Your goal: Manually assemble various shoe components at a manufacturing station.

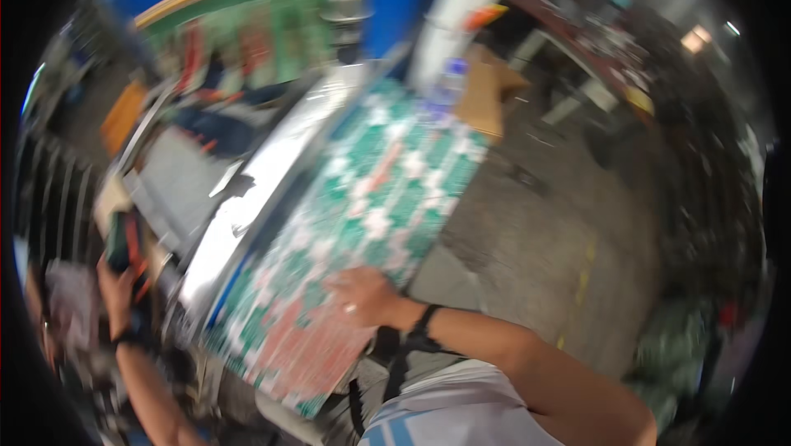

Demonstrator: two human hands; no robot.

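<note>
At the far left my left hand, with a dark band at the wrist, is closed around a dark green and black object with orange-red parts. Its exact kind is lost in the blur. My right hand, wearing a ring, rests at the near part of a long tabletop patterned in green, white and red. The fingers of that hand point left and look bent, but motion smears them. Whether anything lies under them cannot be seen.
A shiny metal strip runs along the tabletop's left side, with a grey machine bed beyond. At the far end stand a clear bottle with a blue-violet cap and a cardboard box. Grey floor lies to the right.
</note>
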